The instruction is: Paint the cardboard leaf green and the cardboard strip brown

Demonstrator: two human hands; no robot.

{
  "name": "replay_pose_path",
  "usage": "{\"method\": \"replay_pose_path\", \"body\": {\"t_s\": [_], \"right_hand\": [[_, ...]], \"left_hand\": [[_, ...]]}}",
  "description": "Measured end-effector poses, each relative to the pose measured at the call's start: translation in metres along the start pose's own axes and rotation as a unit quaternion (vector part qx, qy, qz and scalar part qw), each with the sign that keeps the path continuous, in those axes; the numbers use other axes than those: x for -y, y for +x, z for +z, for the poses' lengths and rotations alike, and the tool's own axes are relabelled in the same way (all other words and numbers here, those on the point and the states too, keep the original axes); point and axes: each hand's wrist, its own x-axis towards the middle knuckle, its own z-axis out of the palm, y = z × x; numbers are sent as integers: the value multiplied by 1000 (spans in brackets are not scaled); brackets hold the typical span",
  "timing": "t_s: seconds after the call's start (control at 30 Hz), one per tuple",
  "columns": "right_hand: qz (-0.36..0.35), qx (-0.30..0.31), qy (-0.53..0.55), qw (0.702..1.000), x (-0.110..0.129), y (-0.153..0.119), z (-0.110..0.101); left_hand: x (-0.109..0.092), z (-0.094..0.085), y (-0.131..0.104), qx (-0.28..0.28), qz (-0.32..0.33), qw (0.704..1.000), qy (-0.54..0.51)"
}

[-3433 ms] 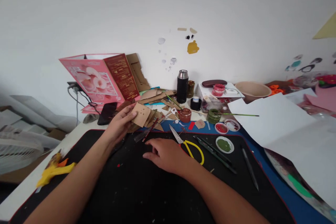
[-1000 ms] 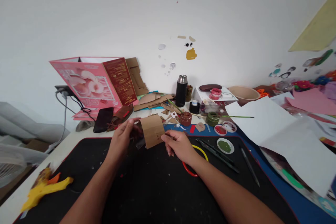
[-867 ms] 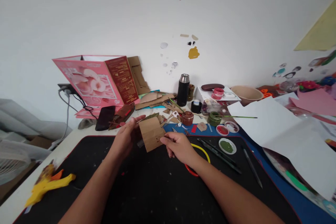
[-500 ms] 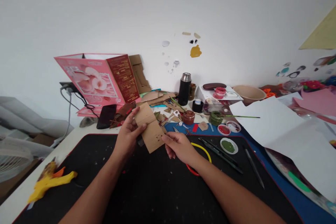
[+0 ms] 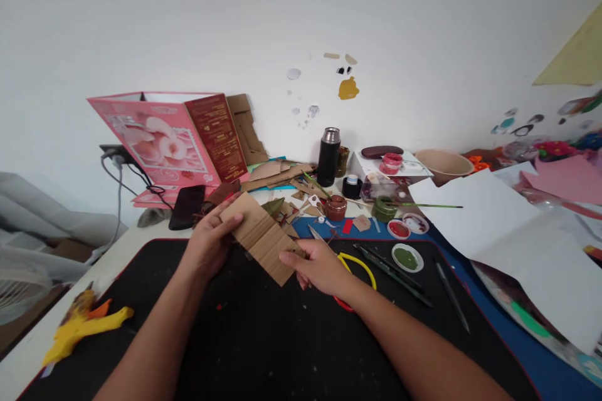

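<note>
A flat brown piece of cardboard [image 5: 263, 239], creased across its middle, is held tilted above the black mat [image 5: 263, 351]. At its upper left end my left hand [image 5: 211, 238] grips it, thumb on the face and fingers behind. My right hand [image 5: 317, 265] pinches the lower right end between thumb and fingers. Scissors with yellow and red handles [image 5: 371, 270] lie partly behind my right hand and forearm, blades pointing away. Cardboard scraps [image 5: 298, 195] are heaped just beyond the held piece.
A yellow glue gun [image 5: 84, 326] lies at the left. Beyond the mat stand a pink box [image 5: 164, 144], a phone [image 5: 187, 207], a black flask [image 5: 328, 156] and open paint jars [image 5: 335, 207]. Pens [image 5: 395, 276], a green paint lid [image 5: 407, 257] and white paper sheets [image 5: 508, 232] occupy the right side.
The cardboard has turned so its long side slopes more to the right, and the face with small dark marks no longer shows. My left hand has shifted left; my right hand now overlaps the cardboard's end more.
</note>
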Motion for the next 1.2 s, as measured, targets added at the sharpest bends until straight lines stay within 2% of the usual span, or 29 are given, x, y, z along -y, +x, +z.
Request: {"method": "replay_pose_path", "body": {"t_s": [0.17,0.33,0.43,0.7,0.93,1.2], "right_hand": [[-6,-53,38,998,3,2,-5],[-17,-144,121,982,9,5,-14],[-28,-167,149,974,12,5,-17],[5,-161,108,981,15,3,-19],[-23,-151,33,988,14,4,-22],[-37,-156,3,987,13,5,-22]], "left_hand": [[-12,-17,4,29,-5,998,63],[-6,-14,-1,108,-64,989,73],[0,-11,-4,132,-96,983,79],[2,-16,-7,215,-154,955,137],[0,-11,-5,230,-109,942,217],[5,-11,-1,231,-85,942,229]]}}
